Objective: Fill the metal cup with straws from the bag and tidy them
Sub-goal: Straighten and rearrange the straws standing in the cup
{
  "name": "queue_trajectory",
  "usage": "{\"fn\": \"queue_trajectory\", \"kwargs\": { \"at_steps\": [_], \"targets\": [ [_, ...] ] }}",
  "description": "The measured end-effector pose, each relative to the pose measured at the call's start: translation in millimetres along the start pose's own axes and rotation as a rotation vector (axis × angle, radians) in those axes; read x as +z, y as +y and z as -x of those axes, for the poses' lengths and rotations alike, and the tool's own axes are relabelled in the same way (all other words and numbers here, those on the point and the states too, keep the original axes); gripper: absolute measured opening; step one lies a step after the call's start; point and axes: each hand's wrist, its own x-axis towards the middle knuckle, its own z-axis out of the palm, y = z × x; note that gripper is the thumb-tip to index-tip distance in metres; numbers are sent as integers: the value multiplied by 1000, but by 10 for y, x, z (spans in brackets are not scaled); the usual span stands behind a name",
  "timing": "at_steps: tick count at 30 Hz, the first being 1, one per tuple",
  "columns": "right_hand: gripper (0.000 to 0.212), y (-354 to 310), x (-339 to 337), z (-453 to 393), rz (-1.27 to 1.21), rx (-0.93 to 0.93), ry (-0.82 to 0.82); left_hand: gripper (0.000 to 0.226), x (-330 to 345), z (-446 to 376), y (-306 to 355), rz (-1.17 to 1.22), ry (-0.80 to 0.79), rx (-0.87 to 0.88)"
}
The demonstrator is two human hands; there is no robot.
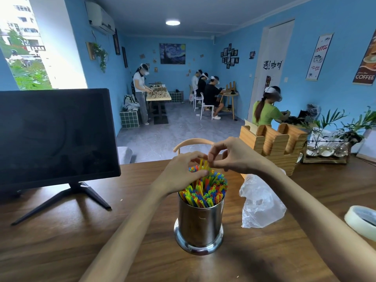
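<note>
A shiny metal cup (200, 222) stands upright on the wooden table (61, 241), packed with many coloured straws (205, 191). My left hand (183, 174) is over the straw tops at the far left of the bundle, fingers curled round some of them. My right hand (234, 155) hovers just behind the cup and pinches the tips of a few yellow straws (203, 164) that stick up higher than the others. A crumpled clear plastic bag (260, 202) lies to the right of the cup; I cannot tell whether it holds straws.
A dark monitor (55, 135) on a stand fills the table's left. A wooden holder (274, 143) stands behind the bag. A roll of tape (362, 220) lies at the right edge. A chair back (193, 142) rises beyond the table. Several people work farther back.
</note>
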Motion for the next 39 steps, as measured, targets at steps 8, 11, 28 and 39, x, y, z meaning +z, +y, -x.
{"fn": "queue_trajectory", "kwargs": {
  "at_steps": [8, 11, 28, 39],
  "targets": [
    [20, 75, 89, 34, -177, -37, 56, 6, 49, -30, -16, 109, 68, -24],
    [26, 106, 164, 46, -324, -7, 98, 11, 43, -22, -9, 138, 121, -12],
    [23, 26, 357, -52, -590, 35, 267, 21, -7, 34, -99, 171, 76, -102],
    [15, -132, 183, -145, -582, -43, 371, 18, -61, -36, 79, 214, 198, -65]
  ]
}}
